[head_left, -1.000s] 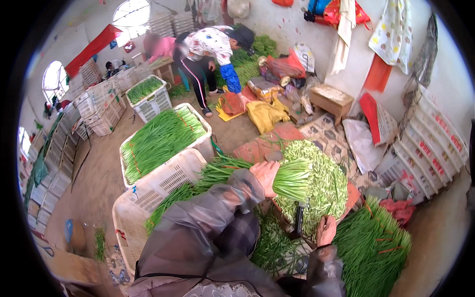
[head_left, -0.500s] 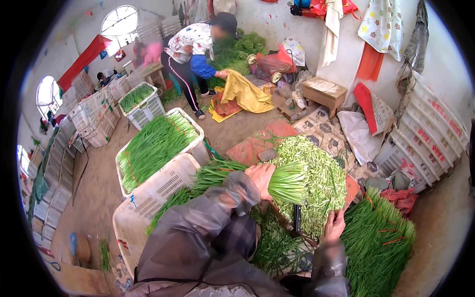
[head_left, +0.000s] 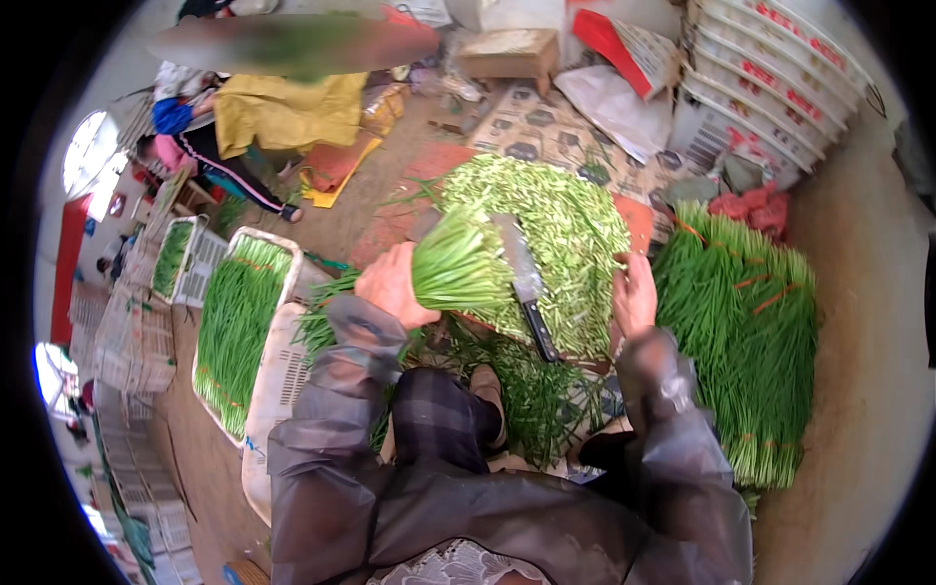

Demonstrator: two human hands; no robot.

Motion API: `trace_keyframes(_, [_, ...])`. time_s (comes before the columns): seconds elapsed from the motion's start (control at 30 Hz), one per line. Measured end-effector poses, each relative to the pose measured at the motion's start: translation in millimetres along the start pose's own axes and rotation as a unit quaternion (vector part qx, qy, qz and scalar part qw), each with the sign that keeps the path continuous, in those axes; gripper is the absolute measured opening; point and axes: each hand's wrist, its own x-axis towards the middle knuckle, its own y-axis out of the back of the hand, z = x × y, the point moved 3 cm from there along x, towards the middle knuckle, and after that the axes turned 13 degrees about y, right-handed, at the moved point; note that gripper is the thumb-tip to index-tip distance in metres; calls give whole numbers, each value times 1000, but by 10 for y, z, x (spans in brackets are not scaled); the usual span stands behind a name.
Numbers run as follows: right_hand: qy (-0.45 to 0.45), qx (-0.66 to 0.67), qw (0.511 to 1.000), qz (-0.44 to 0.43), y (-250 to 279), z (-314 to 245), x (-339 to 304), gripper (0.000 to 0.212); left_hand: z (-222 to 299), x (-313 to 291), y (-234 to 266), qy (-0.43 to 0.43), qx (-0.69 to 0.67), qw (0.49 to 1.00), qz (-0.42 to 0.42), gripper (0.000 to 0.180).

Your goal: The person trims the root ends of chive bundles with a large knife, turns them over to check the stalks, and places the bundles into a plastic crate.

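My left hand (head_left: 392, 285) is wrapped round a bunch of garlic chives (head_left: 458, 261), its pale cut ends facing right. The leaves trail off to the left behind my wrist. Beside those ends a knife (head_left: 526, 283) lies on a heap of chopped pale stalk ends (head_left: 575, 229), its black handle toward me. At the right rim of that heap is my right hand (head_left: 634, 294), fingers drawn together; whatever they pinch is too small to make out. Tied bundles of chives (head_left: 736, 351) are stacked to its right.
White crates stand on the left, one filled with chives (head_left: 239, 336), an emptier-looking crate (head_left: 273, 400) nearer me. Stacked white baskets (head_left: 760, 83) and a low wooden stool (head_left: 509, 54) stand at the far side. Another person holds a yellow sack (head_left: 288, 112). Loose green leaves (head_left: 536, 419) litter the floor by my feet.
My view has swung right and downward. The left hand has shifted back left with the chives, uncovering the knife blade. My right hand remains by the heap's right rim.
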Motion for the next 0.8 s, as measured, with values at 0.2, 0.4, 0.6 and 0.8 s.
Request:
trace_keyframes(0.2, [53,-63,997,14,-62,64,233,15,174,145,64,-16,5,1000,22,63])
trace_keyframes(0.4, [33,-94,935,-340,-573,-818,-62,57,-158,257,76,43,0,999,-22,68])
trace_keyframes(0.6, [-24,-118,942,-313,-857,-693,-239,69,40,336,-165,22,47,997,-64,68])
trace_keyframes(0.8, [-142,150,970,-129,-207,-598,-278,29,246,384,-468,6,58,988,-146,77])
